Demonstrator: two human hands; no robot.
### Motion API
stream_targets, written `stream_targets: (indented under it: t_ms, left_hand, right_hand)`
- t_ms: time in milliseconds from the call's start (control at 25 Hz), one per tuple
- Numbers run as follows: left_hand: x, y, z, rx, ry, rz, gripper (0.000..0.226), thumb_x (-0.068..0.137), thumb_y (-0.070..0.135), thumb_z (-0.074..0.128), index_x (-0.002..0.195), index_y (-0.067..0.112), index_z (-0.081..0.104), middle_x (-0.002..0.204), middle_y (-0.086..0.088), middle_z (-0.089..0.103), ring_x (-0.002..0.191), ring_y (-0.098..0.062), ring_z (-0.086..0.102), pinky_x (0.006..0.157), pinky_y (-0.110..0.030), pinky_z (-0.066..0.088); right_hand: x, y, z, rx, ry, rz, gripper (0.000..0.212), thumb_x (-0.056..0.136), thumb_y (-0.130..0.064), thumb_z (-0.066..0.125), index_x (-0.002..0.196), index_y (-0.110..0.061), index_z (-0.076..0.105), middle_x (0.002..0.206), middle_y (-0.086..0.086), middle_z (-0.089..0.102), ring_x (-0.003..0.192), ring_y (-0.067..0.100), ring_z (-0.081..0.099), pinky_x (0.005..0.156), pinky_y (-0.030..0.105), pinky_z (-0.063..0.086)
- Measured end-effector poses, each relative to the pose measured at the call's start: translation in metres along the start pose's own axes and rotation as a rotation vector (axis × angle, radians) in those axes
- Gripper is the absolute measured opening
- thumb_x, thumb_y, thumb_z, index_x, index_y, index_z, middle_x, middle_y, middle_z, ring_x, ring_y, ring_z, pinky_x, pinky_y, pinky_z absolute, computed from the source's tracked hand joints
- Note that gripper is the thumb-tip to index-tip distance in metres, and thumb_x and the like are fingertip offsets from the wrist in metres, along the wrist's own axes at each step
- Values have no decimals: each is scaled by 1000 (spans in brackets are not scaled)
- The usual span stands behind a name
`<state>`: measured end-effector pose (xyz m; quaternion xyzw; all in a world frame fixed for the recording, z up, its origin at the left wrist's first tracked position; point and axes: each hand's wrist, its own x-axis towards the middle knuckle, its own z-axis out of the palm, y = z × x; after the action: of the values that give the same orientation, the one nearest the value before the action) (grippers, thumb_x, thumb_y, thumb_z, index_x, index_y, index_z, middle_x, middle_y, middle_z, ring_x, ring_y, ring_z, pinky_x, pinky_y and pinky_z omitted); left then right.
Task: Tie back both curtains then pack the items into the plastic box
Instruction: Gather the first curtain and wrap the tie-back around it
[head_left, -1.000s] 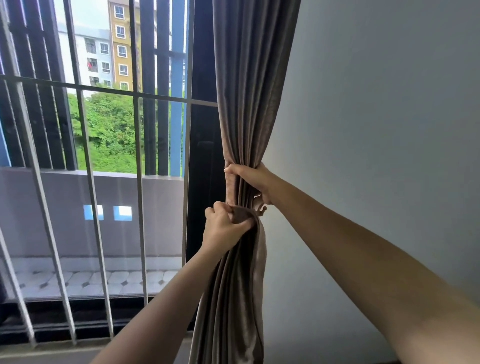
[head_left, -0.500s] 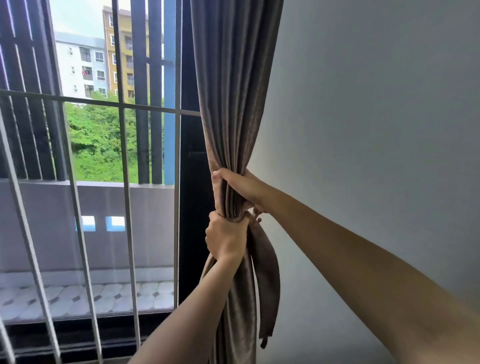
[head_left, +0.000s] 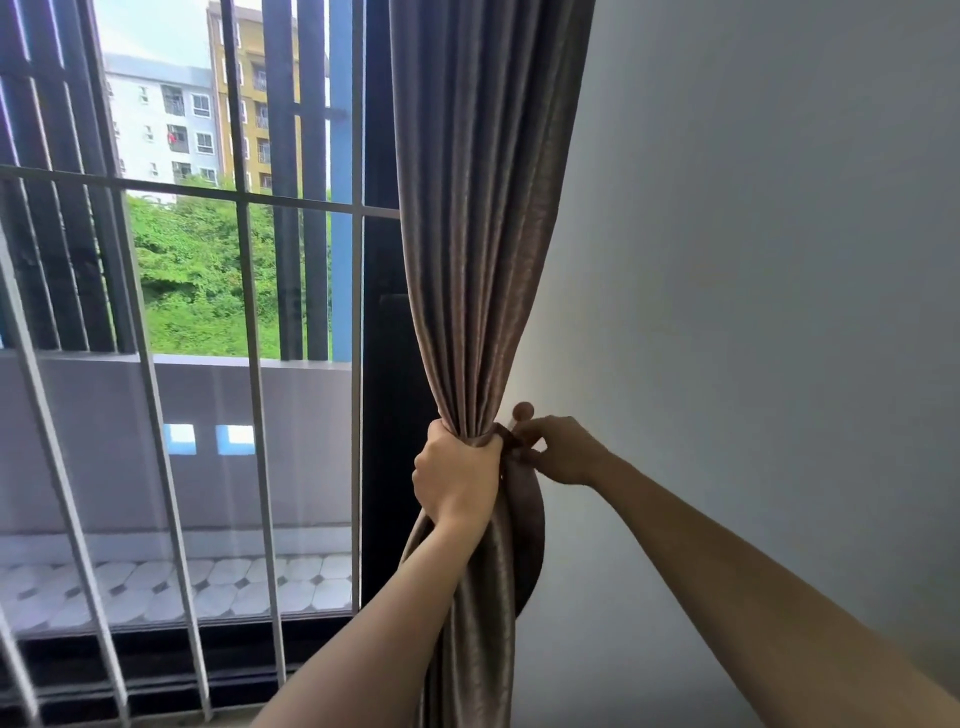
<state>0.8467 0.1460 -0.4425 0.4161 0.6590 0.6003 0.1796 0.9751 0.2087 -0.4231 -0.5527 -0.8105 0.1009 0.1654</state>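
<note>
**Item 1. Left hand (head_left: 457, 480).** Nearest, centre. Fist wrapped fully round the gathered curtain at its narrowest point, fingers closed over the bunched folds.

**Item 2. Right hand (head_left: 563, 452).** Just right of the left hand. Fingers curled, thumb and fingertips pinching the upper end of the tieback close under the knob. The exact hold was too small to make out.

**Item 3. Curtain (head_left: 483, 234).** Grey-brown, slight sheen, hung full height at the right edge of the window and drawn into a waist at the left hand.
- Handling, judged: soft, limp and fairly light. The smooth weave was likely to slide, so the folds would spread if released.
- Best held round the whole bundle at the waist, as here.

**Item 4. Tieback (head_left: 531, 545).** Flat fabric band of matching colour, drooping in a loop below the hands on the curtain's right side. Judged floppy, so best taken by its end.

**Item 5. Knob (head_left: 523, 410).** Small round peg on the wall, directly above the right hand.

**Item 6. Wall (head_left: 753, 260).** Plain, pale, right of the curtain.

**Item 7. Grille (head_left: 248, 338).** Pale metal bars, left, with a dark door frame (head_left: 384, 364) beside the curtain.

**Item 8. Beyond.** Tiled balcony floor (head_left: 182, 582), grey parapet (head_left: 130, 441), greenery (head_left: 197, 280), apartment blocks (head_left: 171, 119) farthest.

**Not in view:** second curtain, plastic box, items.
</note>
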Motion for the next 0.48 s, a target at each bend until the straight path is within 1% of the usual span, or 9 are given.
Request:
stream_targets:
  t_ms: [80,120,160,240,280,360,400,440,480]
  left_hand:
    - [-4,0,0,-4,-27,15,41,74,37,72,103,12,58,88,0,64,82,-21,61,70,-29,46]
    - [-5,0,0,-4,-44,23,43,72,37,72,105,13,58,87,1,63,81,-21,61,72,-30,48]
    - [-7,-1,1,-7,-62,35,46,71,38,72,107,14,58,85,3,62,78,-18,59,73,-30,49]
    - [-5,-3,0,-36,-102,68,54,69,40,73,114,16,55,85,7,60,78,-14,57,74,-30,52]
    - [-2,-6,-1,-64,-129,81,57,68,40,73,117,18,54,87,9,60,80,-12,57,75,-29,51]
    - [6,-12,-6,-141,-225,70,60,68,37,77,118,19,50,95,10,61,86,-9,58,76,-25,48]
    - [10,-17,-9,-213,-295,44,62,67,34,80,118,19,48,98,9,62,89,-8,60,78,-25,49]
    - [14,-23,-12,-314,-381,6,64,67,28,82,120,17,47,101,7,64,92,-9,63,81,-27,52]
    - [16,-28,-15,-435,-482,-38,64,68,20,81,121,14,46,103,3,66,93,-12,65,82,-28,54]
  right_hand:
    - [6,-5,-3,-44,260,15,23,91,-18,54,109,-16,68,108,12,65,99,28,61,78,26,40]
    - [9,-11,-5,-43,341,16,21,90,-15,54,105,-14,69,104,14,65,96,30,61,71,24,36]
    - [10,-18,-4,-18,368,16,20,90,-13,55,103,-11,69,100,16,64,92,31,60,67,23,31]
    - [11,-25,2,134,330,9,18,91,-11,53,103,-6,66,97,16,65,87,27,59,65,21,29]
    - [9,-24,6,271,285,6,19,93,-13,51,107,-8,63,100,13,65,88,23,59,67,20,32]
    - [4,-20,18,623,172,-7,22,97,-17,45,117,-14,53,113,8,62,100,20,59,75,20,44]
    - [0,-18,23,789,113,-23,24,98,-18,43,122,-15,49,118,8,59,106,19,58,77,19,48]
    - [-3,-16,29,967,48,-49,29,98,-16,43,127,-15,45,122,9,57,110,21,57,79,19,50]
    - [-6,-13,34,1134,-22,-77,36,96,-13,45,132,-15,42,125,12,55,114,26,56,85,24,51]
